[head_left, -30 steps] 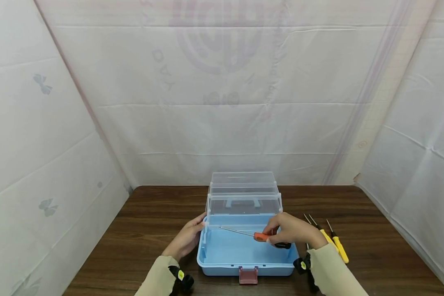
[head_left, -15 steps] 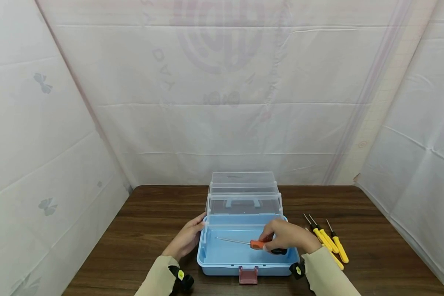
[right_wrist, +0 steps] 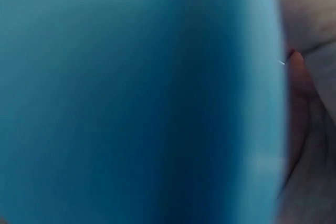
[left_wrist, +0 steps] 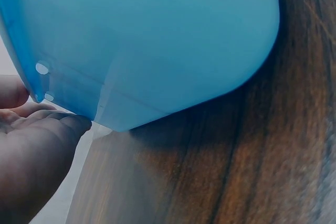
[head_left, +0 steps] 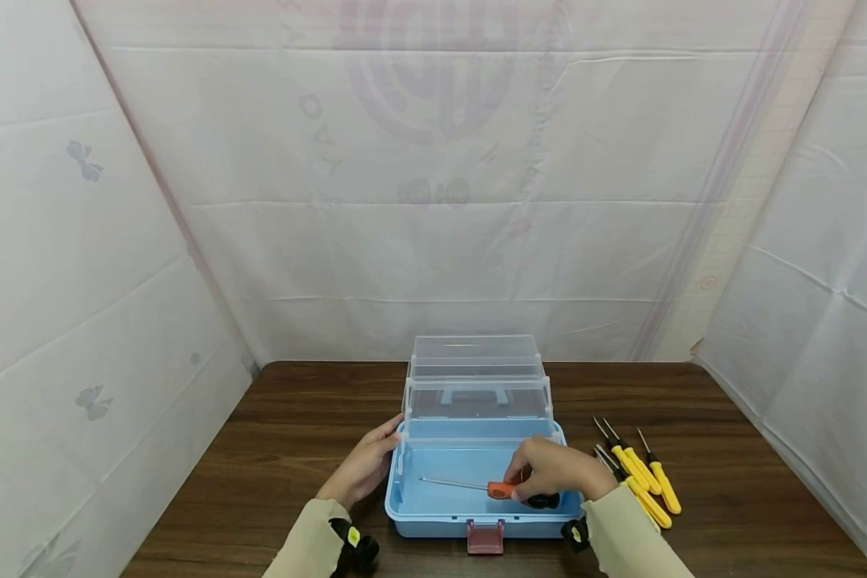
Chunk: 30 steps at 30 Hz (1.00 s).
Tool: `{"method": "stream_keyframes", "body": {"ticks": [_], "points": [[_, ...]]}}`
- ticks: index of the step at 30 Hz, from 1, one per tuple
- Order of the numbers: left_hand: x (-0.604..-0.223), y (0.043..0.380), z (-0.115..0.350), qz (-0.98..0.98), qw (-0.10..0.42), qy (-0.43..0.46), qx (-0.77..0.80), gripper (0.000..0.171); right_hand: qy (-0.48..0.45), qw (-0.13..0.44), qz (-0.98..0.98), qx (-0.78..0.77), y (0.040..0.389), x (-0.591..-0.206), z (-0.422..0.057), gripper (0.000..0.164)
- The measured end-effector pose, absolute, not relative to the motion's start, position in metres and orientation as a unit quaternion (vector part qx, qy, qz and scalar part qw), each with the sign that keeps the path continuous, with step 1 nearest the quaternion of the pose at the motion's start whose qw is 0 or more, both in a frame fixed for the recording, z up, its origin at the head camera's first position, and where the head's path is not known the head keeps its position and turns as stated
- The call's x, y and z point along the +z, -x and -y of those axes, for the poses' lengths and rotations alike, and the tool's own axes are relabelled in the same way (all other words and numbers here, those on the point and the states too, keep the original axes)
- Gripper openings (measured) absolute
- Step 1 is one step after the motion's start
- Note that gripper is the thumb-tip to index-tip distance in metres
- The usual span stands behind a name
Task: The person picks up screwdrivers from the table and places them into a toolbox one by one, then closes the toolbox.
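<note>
A light blue toolbox [head_left: 433,526] stands on the table with its clear lid and tray raised at the back. My left hand [head_left: 361,467] grips its left side near the back corner; the left wrist view has the thumb and fingers [left_wrist: 47,140] at the edge of the blue wall [left_wrist: 184,35]. Low inside the box, my right hand [head_left: 559,468] pinches a screwdriver [head_left: 499,490] by its orange and black handle. The thin metal shaft points left, lying nearly level. In the right wrist view the blue wall [right_wrist: 105,77] hides most of that hand [right_wrist: 317,19].
Several yellow-handled screwdrivers [head_left: 663,486] with black collars lie on the dark wooden table [head_left: 311,417] to the right of the box. A reddish latch [head_left: 485,538] hangs at the box's front. White sheeting [head_left: 433,241] surrounds the table at the back and sides.
My right hand has lowered the screwdriver deeper into the box, moving slightly toward the front. More of the yellow screwdrivers show beside the right sleeve. My left hand stays still.
</note>
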State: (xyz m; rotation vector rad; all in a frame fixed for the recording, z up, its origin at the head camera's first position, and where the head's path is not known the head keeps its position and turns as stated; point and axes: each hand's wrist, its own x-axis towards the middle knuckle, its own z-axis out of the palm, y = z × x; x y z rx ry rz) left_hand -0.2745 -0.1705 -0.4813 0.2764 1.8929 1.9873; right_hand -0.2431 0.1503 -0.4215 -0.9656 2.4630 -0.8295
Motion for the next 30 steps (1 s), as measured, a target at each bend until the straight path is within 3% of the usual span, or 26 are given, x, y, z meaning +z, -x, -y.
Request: {"method": "stream_keyframes", "body": {"ticks": [30], "points": [[-0.483,0.276,0.171,-0.671,0.194,-0.1,0.708,0.054,0.302,0.223,-0.889,-0.263,0.244,-0.44,-0.148,0.009]]}}
